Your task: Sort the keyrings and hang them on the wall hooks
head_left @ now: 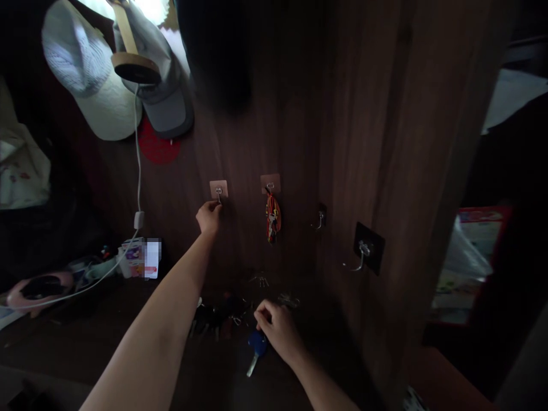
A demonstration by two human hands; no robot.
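Wooden wall (377,114): four hooks (218,193), two caps (85,74), one blue key (256,345) beside right hand (278,328).

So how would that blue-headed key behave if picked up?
Probably stiff and light: the blue-headed key looks like one small metal blade with a plastic head. Lying flat on the tabletop, it likely slides rather than rolls.

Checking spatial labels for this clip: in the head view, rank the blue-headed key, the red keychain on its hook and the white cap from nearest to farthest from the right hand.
1. Blue-headed key: on the dark surface, right against the right hand.
2. Red keychain: hanging on a wall hook above that hand.
3. White cap: high on the wall, far upper left.
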